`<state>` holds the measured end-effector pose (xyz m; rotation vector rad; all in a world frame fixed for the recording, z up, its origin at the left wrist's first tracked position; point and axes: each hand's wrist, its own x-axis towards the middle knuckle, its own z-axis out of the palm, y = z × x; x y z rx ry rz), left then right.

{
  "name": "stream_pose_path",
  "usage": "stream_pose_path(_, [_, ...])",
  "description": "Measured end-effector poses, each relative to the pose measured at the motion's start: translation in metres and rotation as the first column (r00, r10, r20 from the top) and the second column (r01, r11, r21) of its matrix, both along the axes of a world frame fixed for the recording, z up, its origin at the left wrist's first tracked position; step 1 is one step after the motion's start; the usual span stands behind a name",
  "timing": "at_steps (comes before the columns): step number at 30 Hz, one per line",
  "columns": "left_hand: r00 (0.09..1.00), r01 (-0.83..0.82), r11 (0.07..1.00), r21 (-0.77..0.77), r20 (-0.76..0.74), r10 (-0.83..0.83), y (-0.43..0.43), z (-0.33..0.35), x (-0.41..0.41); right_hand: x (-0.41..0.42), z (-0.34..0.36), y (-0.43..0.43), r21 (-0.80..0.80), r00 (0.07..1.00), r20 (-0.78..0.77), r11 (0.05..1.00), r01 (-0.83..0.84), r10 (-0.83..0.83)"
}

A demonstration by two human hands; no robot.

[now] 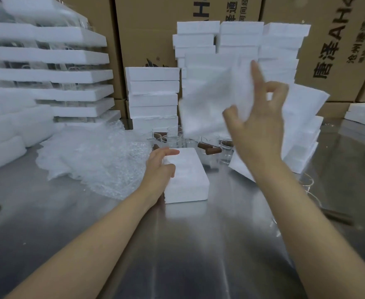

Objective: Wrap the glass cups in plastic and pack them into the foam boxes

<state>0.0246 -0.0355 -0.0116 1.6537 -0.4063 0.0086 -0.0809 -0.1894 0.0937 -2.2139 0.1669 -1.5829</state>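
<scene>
My left hand [160,167] grips the foam box [188,180], long side running away from me. My right hand [259,130] pinches 1 blurry foam lid [207,98] up above it. The glass cups [175,137] sit just behind the box.

Foam box [186,175] and glass cups [175,137]
White box lies flat; clear cups (brown handles) cluster just behind; bubble wrap [95,156] heaped left.

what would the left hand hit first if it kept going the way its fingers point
The left hand rests on the foam box; going on across its top, it would likely meet the brown-handled glass cups first, though depth is unclear.
</scene>
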Motion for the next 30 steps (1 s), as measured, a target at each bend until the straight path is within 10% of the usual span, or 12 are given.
stream_pose_path(5, [0.998,0.057,0.994,0.089,-0.024,-0.055,0.007,0.01,0.0,0.007,-0.036,0.009,-0.058,0.936,-0.35,0.998,0.001,-0.021])
stream_pose_path(11, [0.999,0.03,0.985,0.168,0.008,-0.031,0.021,0.019,0.0,0.006,-0.036,-0.003,0.112,0.908,-0.418,0.989,0.093,-0.038])
stream_pose_path(20, [0.992,0.014,0.964,0.267,0.119,-0.048,0.019,0.02,-0.011,-0.002,-0.039,-0.007,-0.247,0.405,-0.852,0.937,0.248,-0.332])
stream_pose_path(30, [0.99,-0.074,0.962,0.264,0.132,0.04,0.016,0.019,-0.01,-0.006,-0.04,-0.004,-0.283,0.295,-0.889,0.926,0.25,-0.351])
